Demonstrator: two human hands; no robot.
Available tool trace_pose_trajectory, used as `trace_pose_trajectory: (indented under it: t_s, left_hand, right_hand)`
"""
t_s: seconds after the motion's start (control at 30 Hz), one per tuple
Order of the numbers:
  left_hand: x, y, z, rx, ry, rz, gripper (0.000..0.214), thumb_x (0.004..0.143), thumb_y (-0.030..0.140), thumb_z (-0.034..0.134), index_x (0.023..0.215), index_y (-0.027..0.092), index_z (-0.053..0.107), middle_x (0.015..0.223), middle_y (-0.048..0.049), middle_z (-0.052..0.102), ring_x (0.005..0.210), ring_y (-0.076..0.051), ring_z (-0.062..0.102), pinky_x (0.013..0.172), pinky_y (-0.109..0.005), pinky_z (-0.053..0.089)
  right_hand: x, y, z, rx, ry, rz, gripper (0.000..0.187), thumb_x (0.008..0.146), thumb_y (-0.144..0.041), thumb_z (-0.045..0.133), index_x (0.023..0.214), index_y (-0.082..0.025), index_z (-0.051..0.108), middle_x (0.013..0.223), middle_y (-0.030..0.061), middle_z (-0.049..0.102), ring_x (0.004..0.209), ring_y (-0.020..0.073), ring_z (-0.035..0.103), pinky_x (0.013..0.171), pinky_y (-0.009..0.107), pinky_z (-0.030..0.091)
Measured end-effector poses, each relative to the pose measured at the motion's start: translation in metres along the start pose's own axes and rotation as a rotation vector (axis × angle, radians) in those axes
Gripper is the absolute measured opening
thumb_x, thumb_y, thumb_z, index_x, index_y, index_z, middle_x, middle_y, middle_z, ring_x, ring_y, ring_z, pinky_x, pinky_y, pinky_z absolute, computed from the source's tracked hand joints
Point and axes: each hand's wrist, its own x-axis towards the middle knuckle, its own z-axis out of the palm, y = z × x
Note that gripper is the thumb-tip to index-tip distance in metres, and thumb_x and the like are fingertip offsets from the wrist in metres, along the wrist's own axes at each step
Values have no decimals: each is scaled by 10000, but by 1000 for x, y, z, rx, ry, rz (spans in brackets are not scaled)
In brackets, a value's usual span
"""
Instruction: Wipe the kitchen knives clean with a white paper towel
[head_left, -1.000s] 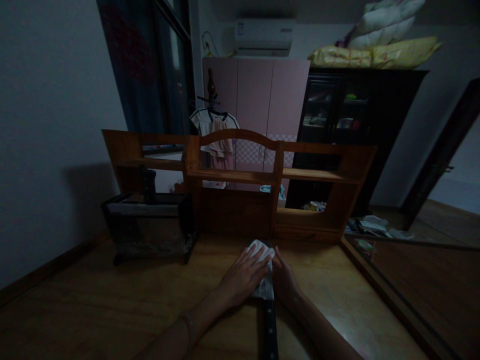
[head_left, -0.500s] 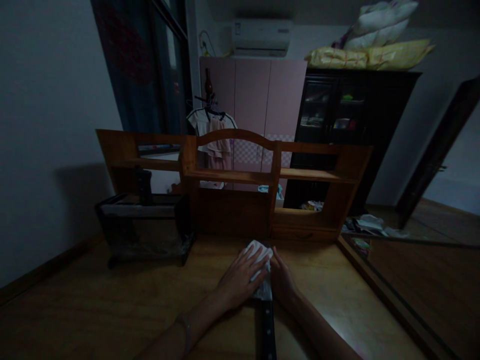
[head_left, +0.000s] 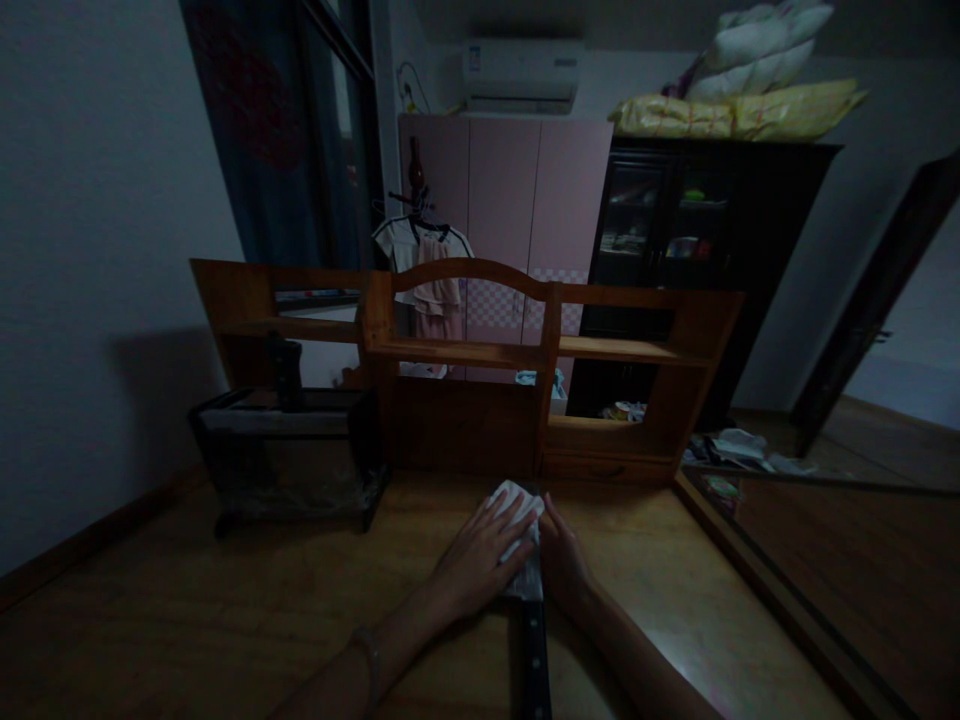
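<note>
A kitchen knife (head_left: pixel 535 650) with a black riveted handle lies on the wooden tabletop (head_left: pixel 225 620), its handle toward me and its broad blade pointing away. My left hand (head_left: pixel 484 560) presses a crumpled white cloth or tissue (head_left: pixel 510 492) onto the blade, fingers spread over it. At the blade's right edge is my right hand (head_left: pixel 566 560), its fingers close together and seeming to hold the knife there; the fingertips are partly hidden. Hand and cloth cover much of the blade.
A black knife block (head_left: pixel 289 460), with one black handle (head_left: pixel 286 370) sticking up, stands at the left. Across the back runs a wooden shelf unit (head_left: pixel 469 350). A raised ledge (head_left: pixel 765 590) borders the right side. Beyond are a pink wardrobe (head_left: pixel 502 190) and a dark cabinet (head_left: pixel 697 200).
Almost nothing differs. Both hands, the cloth and the knife keep the same places, apart from a very slight shift of the view.
</note>
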Motion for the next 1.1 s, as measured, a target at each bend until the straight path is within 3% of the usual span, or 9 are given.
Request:
trace_pose_trajectory:
  t_s: [0.23,0.43,0.63,0.7,1.1]
  left_hand:
    - [2,-6,7,23,64,-36,454,964,342,277,1408,250,260,1451,-2,323,1359,-167,192,1107,-408,260]
    - [4,-8,5,79,165,-86,420,971,299,255,1371,208,345,1427,-33,366,1345,-172,237,1112,-431,244]
    - [4,14,-8,-45,-9,146,425,972,293,257,1386,219,318,1417,-26,378,1327,-142,280,1106,-368,272]
    - [4,18,-12,-75,-23,159,425,974,287,248,1391,231,306,1424,-17,366,1328,-136,277,1105,-358,272]
    - [4,-5,0,-195,86,-91,442,963,395,238,1371,269,350,1427,10,351,1336,-166,261,1122,-406,213]
  right_hand:
    - [-1,-1,3,-13,-7,11,479,785,-531,545,1077,-163,637,1039,73,680,1057,228,580,967,386,368]
    - [1,0,4,-5,4,-24,453,761,-554,562,1007,-186,664,995,57,694,1029,232,594,954,379,383]
    - [1,1,-3,49,-27,24,432,749,-545,581,876,-143,678,873,76,707,970,236,616,956,384,372]
    - [0,0,-4,63,-29,-2,413,752,-533,582,862,-145,675,853,73,706,958,231,619,958,383,370]
    - [-4,-11,-2,193,4,47,443,813,-513,504,983,-126,641,887,95,702,928,248,632,881,419,434]
